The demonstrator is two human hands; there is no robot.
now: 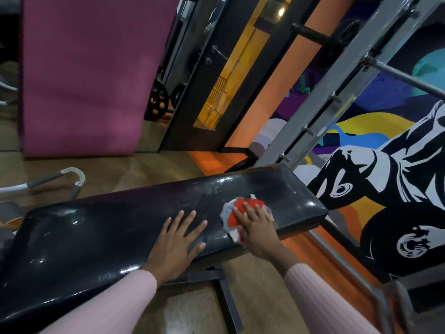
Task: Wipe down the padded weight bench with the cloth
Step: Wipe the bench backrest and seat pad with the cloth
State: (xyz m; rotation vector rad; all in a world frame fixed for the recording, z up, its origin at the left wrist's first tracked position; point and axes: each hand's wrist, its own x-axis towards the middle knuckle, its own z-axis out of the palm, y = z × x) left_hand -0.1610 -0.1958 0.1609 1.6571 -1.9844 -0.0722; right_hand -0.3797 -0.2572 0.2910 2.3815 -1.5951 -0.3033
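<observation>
A long black padded bench (101, 227) runs from lower left to middle right, its glossy top streaked with wet smears. A red and grey cloth (232, 213) lies bunched on the pad near its right end. My right hand (256, 225) presses flat on that cloth, fingers spread over it. My left hand (177, 239) rests flat on the bare pad just left of the cloth, fingers apart, holding nothing. Both forearms wear pink ribbed sleeves.
A grey steel rack upright (337, 97) and bar (409, 78) rise behind the bench's right end. A painted mural wall (385, 189) stands at the right. A magenta mat (84, 75) leans at the back left, with weight plates (157, 101) beside it. The bench's dark steel legs (228, 302) stand on tan floor.
</observation>
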